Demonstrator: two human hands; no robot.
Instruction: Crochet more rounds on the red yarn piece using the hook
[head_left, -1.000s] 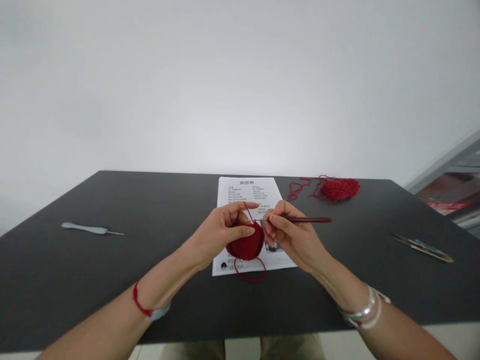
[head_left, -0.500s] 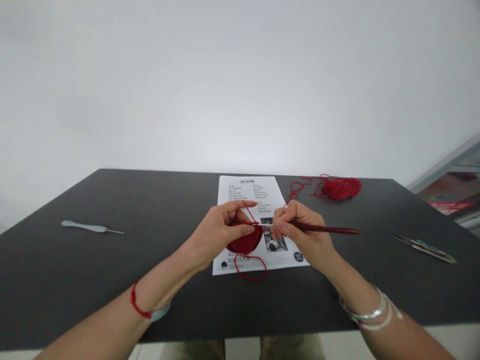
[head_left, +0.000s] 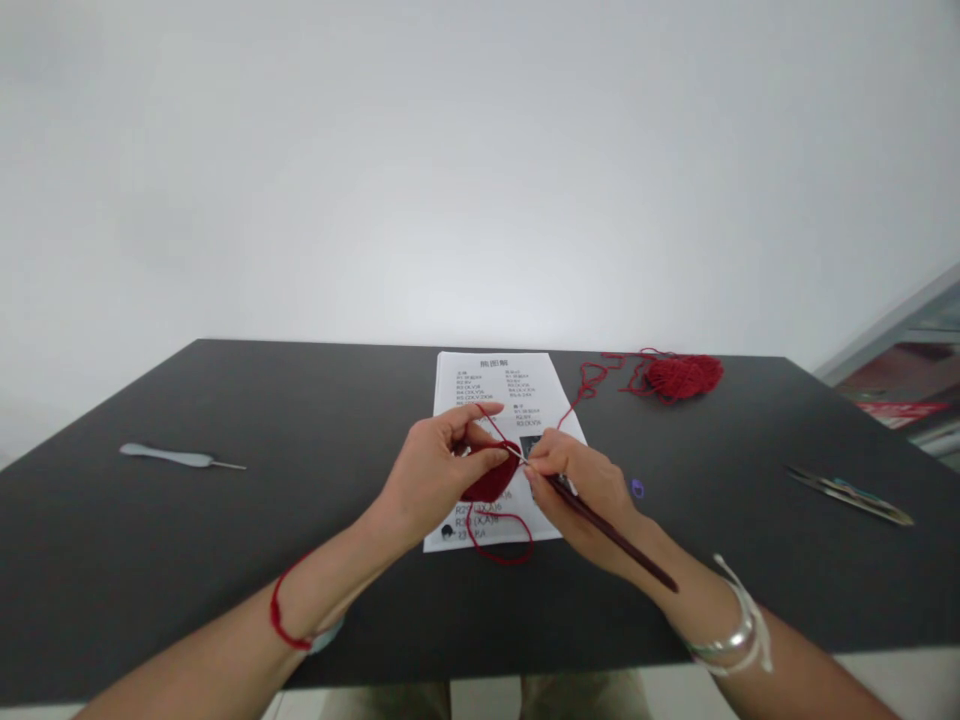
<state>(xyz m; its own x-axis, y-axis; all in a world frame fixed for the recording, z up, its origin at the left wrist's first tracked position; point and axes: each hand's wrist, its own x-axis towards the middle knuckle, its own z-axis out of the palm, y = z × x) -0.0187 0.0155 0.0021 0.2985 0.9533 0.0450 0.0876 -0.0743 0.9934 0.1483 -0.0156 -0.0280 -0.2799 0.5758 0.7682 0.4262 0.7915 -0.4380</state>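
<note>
I have a wide passage over the tabletop [head_left: 315, 420] between the grey-handled tool [head_left: 169, 456] and my left hand [head_left: 427, 465]. Beside my right hand [head_left: 596, 480], a small purple object [head_left: 637, 488] obstructs; behind it, a red yarn strand [head_left: 573, 409] bars direct passage.

Forearms [head_left: 337, 570] angled inward, left hand [head_left: 431, 462] pinching, index finger [head_left: 466, 414] extended, right hand [head_left: 589, 488] pinching

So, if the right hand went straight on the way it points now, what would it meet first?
Most likely the red crocheted piece pinched in the left hand: the hook in the right hand points at its edge, though depth is hard to judge.
</note>
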